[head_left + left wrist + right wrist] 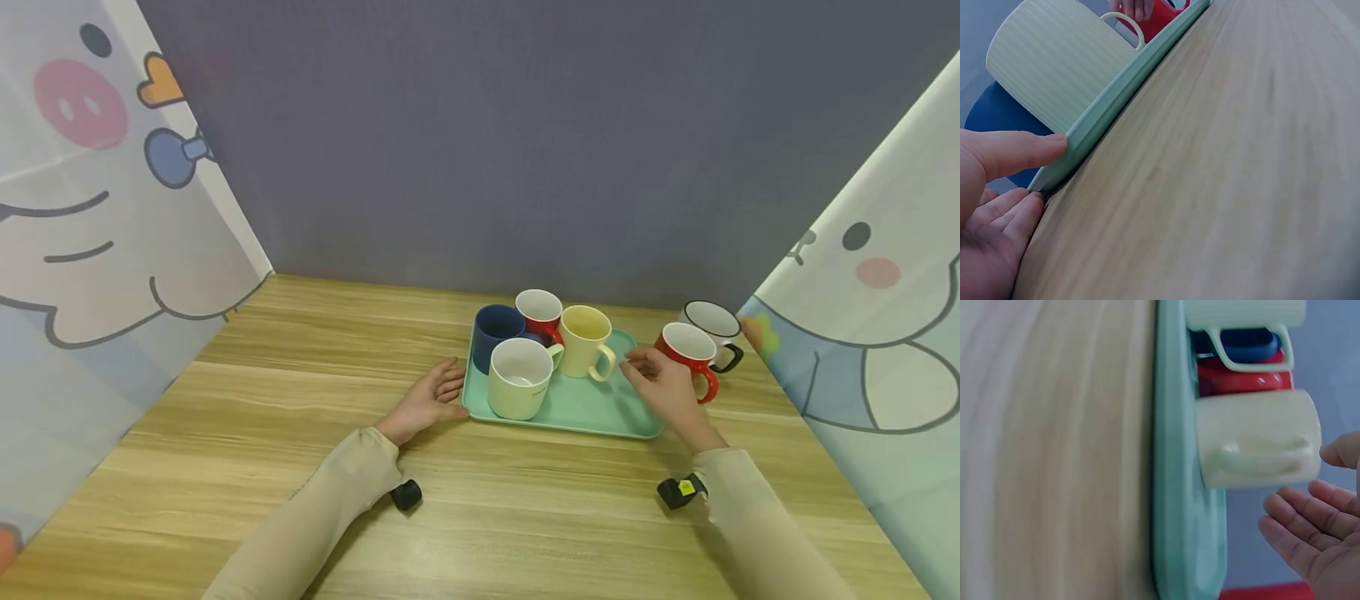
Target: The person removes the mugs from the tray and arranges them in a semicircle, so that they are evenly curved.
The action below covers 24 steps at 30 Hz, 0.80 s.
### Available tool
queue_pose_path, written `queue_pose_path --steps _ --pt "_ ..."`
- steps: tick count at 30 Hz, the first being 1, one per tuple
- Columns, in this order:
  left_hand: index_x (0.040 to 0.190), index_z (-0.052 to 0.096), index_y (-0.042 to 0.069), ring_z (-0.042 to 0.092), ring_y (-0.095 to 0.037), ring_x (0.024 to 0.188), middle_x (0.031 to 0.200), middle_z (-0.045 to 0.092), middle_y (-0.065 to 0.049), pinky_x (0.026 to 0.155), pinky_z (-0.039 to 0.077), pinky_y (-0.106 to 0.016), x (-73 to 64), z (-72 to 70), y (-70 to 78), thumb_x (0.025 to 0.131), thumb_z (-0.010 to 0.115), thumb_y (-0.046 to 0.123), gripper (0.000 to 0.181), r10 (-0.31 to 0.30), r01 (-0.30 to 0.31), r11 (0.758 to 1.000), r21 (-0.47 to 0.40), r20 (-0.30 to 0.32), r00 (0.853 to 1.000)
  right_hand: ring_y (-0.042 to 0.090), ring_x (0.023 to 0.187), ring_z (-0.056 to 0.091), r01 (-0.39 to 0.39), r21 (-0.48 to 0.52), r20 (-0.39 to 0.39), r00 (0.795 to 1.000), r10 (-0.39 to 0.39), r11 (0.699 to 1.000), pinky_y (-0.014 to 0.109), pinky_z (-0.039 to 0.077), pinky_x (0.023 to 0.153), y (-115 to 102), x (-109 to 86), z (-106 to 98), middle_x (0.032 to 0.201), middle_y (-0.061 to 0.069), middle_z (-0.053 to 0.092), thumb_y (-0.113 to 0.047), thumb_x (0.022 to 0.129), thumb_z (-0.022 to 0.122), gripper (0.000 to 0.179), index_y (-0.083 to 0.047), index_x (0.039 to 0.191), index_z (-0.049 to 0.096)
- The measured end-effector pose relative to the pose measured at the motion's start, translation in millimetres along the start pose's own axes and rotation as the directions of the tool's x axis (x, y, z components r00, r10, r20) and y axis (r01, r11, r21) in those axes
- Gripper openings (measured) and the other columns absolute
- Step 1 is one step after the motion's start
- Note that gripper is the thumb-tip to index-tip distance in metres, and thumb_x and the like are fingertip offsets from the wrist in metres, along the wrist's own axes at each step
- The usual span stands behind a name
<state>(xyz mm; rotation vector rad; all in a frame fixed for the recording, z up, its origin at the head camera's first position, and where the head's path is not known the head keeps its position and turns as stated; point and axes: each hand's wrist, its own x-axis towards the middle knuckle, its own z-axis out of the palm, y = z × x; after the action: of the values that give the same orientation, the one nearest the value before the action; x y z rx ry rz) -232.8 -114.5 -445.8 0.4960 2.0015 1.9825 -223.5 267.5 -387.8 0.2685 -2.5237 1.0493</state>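
Note:
A mint-green tray (592,408) carries a navy mug (491,337), a red mug (538,308) with white inside, a yellow mug (583,346) and a ribbed cream mug (517,387). At the tray's left end is my left hand (426,404); in the left wrist view its thumb (1029,150) touches the rim and its other fingers lie against the tray's corner. My right hand (663,387) hovers over the tray's right end, close to the yellow mug's handle. The right wrist view shows its fingers (1304,525) extended, holding nothing, apart from the yellow mug.
Right of the tray, partly behind my right hand, stands another red mug (686,343). Behind it is a white mug (712,319) with a black rim and handle. A grey panel (480,150) borders the wooden table (315,333) at the back, with printed cloths at both sides.

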Motion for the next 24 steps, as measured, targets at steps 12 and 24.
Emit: queue_pose_path --steps 12,24 --pt "0.156 0.009 -0.006 0.033 -0.043 0.141 0.155 0.027 -0.031 0.115 0.035 -0.044 1.0 0.2 1.4 0.081 0.069 -0.018 0.096 -0.002 0.003 1.000 -0.012 0.021 1.000 0.019 0.079 0.068 -0.005 0.046 0.043 0.999 0.003 0.999 0.010 0.050 0.067 -1.2 6.1 23.5 0.089 0.019 0.073 -0.007 0.096 0.066 0.018 0.008 0.105 0.069" --pt "0.155 0.009 -0.008 0.034 -0.044 0.140 0.154 0.028 -0.032 0.116 0.034 -0.045 -0.3 -0.9 1.6 0.081 0.069 -0.018 0.096 -0.005 0.005 1.000 -0.008 0.013 1.000 0.023 0.084 0.071 -0.096 0.182 0.163 0.984 0.066 0.979 0.013 0.052 0.071 -7.4 14.0 23.2 0.094 0.025 0.072 -0.001 0.099 0.058 0.016 0.013 0.103 0.064"
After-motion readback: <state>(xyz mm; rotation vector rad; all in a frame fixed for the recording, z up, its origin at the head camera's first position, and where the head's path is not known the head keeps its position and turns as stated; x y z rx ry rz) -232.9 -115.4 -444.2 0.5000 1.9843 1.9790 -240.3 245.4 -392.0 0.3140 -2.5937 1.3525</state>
